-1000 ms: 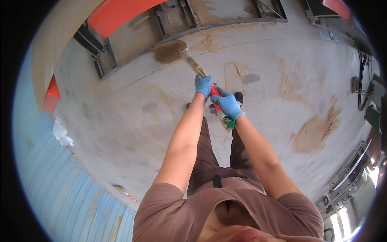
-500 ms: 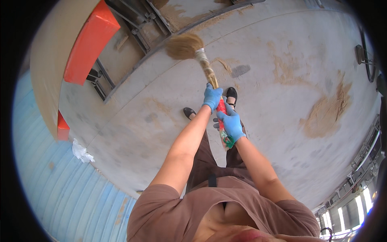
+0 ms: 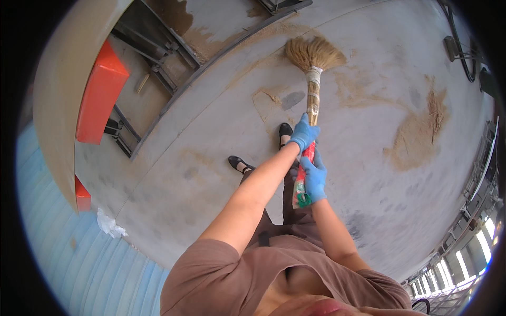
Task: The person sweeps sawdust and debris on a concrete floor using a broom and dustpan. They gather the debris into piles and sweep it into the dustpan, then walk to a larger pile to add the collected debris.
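Both of my hands wear blue gloves and grip one straw broom (image 3: pixel 313 97). My left hand (image 3: pixel 304 132) is wrapped round the handle at its middle, just under the straw-coloured stalk. Lower down, my right hand (image 3: pixel 315 179) holds the red-wrapped part, close to the green and white end. The broom points away from me, its fanned bristles at the far end over the grey floor (image 3: pixel 253 210). Whether the bristles touch the floor I cannot tell. Brown dust (image 3: pixel 416 137) lies in a patch to the right of the broom, with thinner streaks near the bristles.
At the left stand a large beige panel with an orange-red block (image 3: pixel 101 95) and a dark metal frame (image 3: pixel 163 79). Crumpled white plastic (image 3: pixel 109 225) lies by the blue corrugated wall (image 3: pixel 89 263). A black cable (image 3: pixel 464 58) hangs at the far right.
The broom has swung from left to right, its bristles now fanned out. Both hands have moved slightly right and nearer to me, still on the handle. The view has shifted too.
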`<state>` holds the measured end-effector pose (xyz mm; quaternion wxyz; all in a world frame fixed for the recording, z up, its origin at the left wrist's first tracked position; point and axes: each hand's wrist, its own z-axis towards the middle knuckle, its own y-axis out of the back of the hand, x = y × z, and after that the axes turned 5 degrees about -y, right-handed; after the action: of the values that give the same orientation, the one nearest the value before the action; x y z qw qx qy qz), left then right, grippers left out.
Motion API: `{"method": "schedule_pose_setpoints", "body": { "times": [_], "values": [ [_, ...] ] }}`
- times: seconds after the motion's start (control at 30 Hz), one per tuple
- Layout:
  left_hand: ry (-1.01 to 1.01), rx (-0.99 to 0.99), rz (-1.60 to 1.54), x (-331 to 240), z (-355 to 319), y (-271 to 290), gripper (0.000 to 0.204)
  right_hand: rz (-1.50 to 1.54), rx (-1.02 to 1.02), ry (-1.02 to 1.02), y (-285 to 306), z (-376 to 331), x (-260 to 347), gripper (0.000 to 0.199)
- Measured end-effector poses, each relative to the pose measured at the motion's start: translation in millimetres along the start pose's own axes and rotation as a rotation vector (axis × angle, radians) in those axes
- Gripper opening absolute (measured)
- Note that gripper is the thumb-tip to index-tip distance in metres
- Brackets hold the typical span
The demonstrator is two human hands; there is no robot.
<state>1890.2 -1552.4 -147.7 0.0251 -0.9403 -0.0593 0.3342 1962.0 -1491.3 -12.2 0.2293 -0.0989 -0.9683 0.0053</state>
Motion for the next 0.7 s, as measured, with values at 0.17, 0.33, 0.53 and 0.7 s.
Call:
{"method": "schedule_pose_setpoints", "body": {
  "times": [0.17,0.33,0.53,0.7],
  "values": [
    [-0.061,-0.013,0.138,-28.1,-23.6,-51.7,0.062,0.063,-0.029,0.084,34.7,-29.8,24.8,0.062],
    [-0.150,0.202,-0.024,-62.2,27.2,-59.7,0.079,0.070,-0.081,0.202,35.2,24.9,42.5,0.065],
    [-0.207,-0.097,0.452,-96.4,165.2,-4.7,0.047,0.052,-0.024,0.335,-28.1,176.7,73.4,0.065],
    [-0.184,-0.222,0.392,-56.8,171.9,69.5,0.041,-0.163,0.150,0.177,-66.2,194.4,49.0,0.062]
  ]
}}
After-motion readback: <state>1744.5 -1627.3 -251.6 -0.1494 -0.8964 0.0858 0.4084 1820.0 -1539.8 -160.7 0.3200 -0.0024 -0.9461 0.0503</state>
